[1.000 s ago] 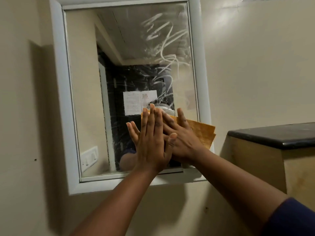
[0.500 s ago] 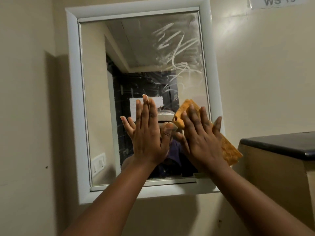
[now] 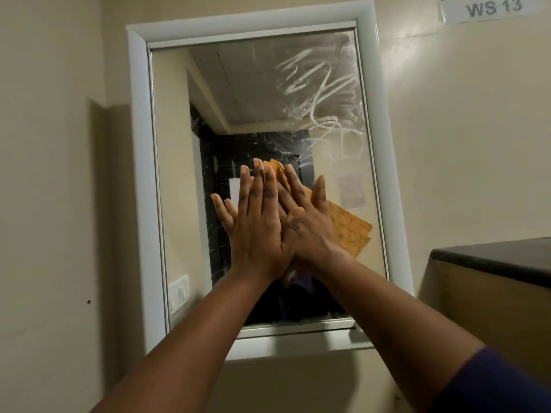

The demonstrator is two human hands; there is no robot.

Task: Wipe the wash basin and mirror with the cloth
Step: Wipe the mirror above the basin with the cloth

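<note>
A white-framed mirror (image 3: 256, 93) hangs on the cream wall, with white smear streaks across its upper right glass. An orange cloth (image 3: 348, 226) lies flat against the lower middle of the glass. My right hand (image 3: 310, 225) presses the cloth to the mirror with straight, spread fingers. My left hand (image 3: 256, 225) lies flat too, fingers straight, overlapping the right hand's inner edge and touching the glass beside the cloth. The wash basin is out of view.
A dark-topped ledge (image 3: 495, 257) juts out at the right, close to the mirror's lower right corner. A sign reading "WS 13" (image 3: 492, 8) is fixed on the wall at the top right. A wall corner runs down the left.
Both hands have slid up the glass. The right hand with the cloth swung right, then came back left under the left hand. The view has tilted upward.
</note>
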